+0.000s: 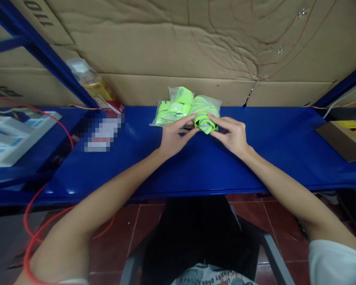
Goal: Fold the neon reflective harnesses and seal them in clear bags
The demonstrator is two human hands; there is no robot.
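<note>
A rolled neon-yellow reflective strap (206,123) with grey stripes is between my two hands, above the blue shelf (213,166). My left hand (177,135) grips its left side between thumb and fingers. From the right, my right hand (231,133) pinches it in the same way. Just behind the roll, clear plastic bags (178,105) with more neon-yellow rolls lie close together on the shelf. Part of the nearest bag is hidden by the roll and my fingers.
A clear bottle (93,85) with a yellow-red label stands at the back left. Near it lies a blurred-out pale item (102,134). An open cardboard box (344,138) is at the right. A red hose (28,221) loops at the left, and cardboard (130,47) lines the back.
</note>
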